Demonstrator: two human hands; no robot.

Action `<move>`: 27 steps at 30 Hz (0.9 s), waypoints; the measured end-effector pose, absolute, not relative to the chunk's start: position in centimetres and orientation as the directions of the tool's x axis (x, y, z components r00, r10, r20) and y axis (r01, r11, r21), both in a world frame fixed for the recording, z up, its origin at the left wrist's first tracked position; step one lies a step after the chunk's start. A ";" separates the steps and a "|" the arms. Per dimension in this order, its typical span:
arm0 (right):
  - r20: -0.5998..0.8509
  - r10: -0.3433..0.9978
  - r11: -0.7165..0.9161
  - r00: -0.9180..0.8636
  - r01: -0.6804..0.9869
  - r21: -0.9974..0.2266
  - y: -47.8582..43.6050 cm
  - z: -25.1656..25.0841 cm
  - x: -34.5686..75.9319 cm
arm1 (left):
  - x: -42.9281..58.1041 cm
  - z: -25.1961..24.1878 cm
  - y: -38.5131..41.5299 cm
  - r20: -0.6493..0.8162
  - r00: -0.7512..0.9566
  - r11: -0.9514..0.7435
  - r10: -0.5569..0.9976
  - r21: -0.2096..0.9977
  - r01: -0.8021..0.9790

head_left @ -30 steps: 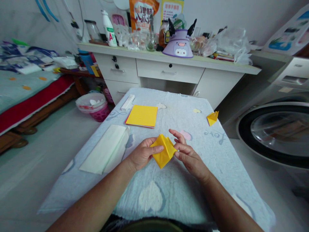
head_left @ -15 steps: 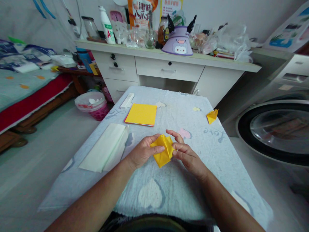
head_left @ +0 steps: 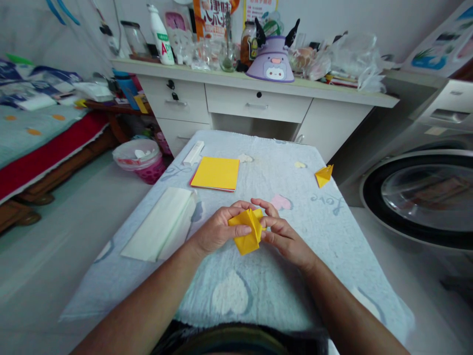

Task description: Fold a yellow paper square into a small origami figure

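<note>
A partly folded sheet of yellow origami paper point(head_left: 247, 241) is held between both hands above the cloth-covered table. My left hand point(head_left: 221, 229) grips its left side, thumb flat across the front and fingers behind. At the right edge, my right hand point(head_left: 286, 239) pinches a folded flap between thumb and fingers, its index finger raised near the top. Layers of the paper stand apart on that side. Beyond the hands lies a stack of square paper point(head_left: 216, 173) with a yellow sheet on top. A folded yellow paper piece point(head_left: 324, 176) rests at the table's right edge.
A folded pale cloth or paper point(head_left: 160, 224) lies left of my hands. Behind it is a narrow white box point(head_left: 193, 153). The table point(head_left: 295, 291) stands before a white desk point(head_left: 258, 101); a pink bin point(head_left: 138, 159) is left, a washing machine point(head_left: 421, 197) right.
My right hand has moved slightly left, closer against the paper's right side. The folded paper looks a little narrower there. My left hand keeps its grip, its fingers showing more behind the top.
</note>
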State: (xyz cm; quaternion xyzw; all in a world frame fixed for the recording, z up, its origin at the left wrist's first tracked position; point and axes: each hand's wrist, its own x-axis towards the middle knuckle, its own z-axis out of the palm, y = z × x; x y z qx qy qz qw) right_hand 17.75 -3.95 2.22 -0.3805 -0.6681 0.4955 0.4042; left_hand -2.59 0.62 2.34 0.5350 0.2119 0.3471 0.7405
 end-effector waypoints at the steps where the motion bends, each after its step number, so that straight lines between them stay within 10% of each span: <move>1: 0.164 0.909 0.221 -0.384 0.107 -0.970 -4.0 2.2 17.7 | -2.6 2.4 0.6 0.063 0.672 0.169 0.738 0.947 -0.274; 27: 0.221 0.906 0.315 -0.360 0.226 -0.922 -4.5 2.9 17.0 | -2.6 2.9 0.6 0.088 0.702 0.055 0.707 0.982 -0.178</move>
